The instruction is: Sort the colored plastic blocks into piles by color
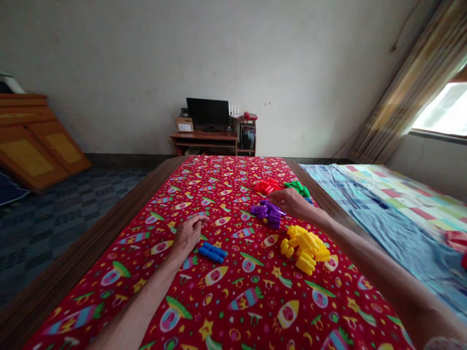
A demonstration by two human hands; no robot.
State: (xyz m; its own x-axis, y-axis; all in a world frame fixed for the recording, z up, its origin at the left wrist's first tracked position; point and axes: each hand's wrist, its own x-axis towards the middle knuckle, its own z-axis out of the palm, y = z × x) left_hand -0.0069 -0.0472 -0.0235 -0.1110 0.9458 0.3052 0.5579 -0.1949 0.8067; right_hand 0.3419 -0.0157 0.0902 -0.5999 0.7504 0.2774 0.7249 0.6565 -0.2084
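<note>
My left hand (190, 232) rests on the red patterned cloth, its fingers loosely stretched to the right with nothing in them. Just below it lies a small row of blue plastic building blocks (212, 253). At the far edge of a purple block pile (268, 214) is my right hand (288, 200), fingers bent together and pointing left; what they hold, if anything, is hidden. Beyond that hand lie red blocks (267, 186) and green blocks (298, 188), with a bit of blue beside the green. Yellow blocks (305, 248) are heaped nearer me, below my right forearm.
The cloth (146, 301) covers most of a long table with dark wooden edges (120, 214). To the right is a bed with a blue and checked cover (386, 218). A desk with a monitor (207, 114) stands against the far wall, and a wooden cabinet (40, 146) at left.
</note>
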